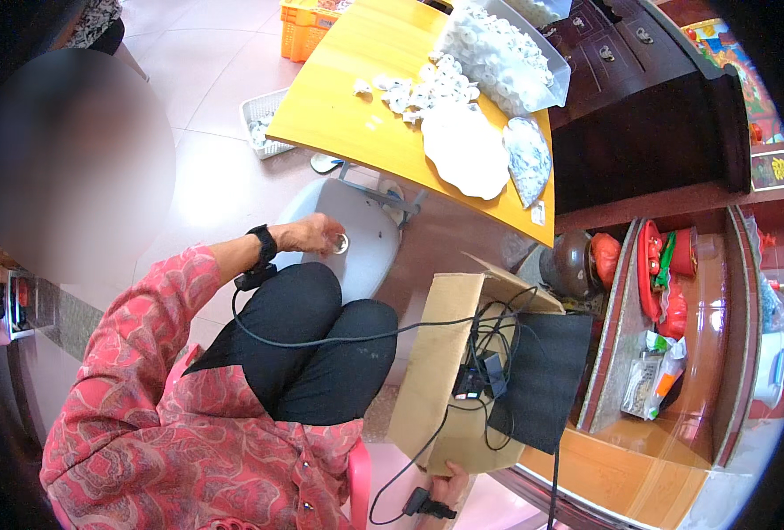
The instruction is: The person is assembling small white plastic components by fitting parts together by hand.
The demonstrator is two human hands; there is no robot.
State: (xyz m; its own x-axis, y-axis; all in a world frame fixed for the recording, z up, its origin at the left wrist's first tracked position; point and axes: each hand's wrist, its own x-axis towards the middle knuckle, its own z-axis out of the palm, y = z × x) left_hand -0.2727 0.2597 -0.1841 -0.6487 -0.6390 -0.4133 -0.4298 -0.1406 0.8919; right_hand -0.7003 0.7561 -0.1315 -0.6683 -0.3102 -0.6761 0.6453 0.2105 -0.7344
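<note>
My left hand (pixel 309 235), with a black strap round its wrist, is above the light grey seat of a chair (pixel 376 231). Its fingers are closed on a small round white piece (pixel 341 244) with a ring-like rim; the fingertips are partly blurred. Down at the lower right, my right hand (pixel 449 486) grips the near edge of an open cardboard box (pixel 440 331). In that box lie tangled black cables (pixel 498 322), small black devices (pixel 480 375) and a dark flat panel (pixel 542 380).
A yellow table (pixel 356 97) carries many small white pieces (pixel 436 88), a clear bin (pixel 502 66), a white sheet-like thing (pixel 467 150) and a filled plastic bag (pixel 528 159). A white basket (pixel 264 124) and an orange crate (pixel 303 31) stand on the floor. Shelving (pixel 692 353) is at right.
</note>
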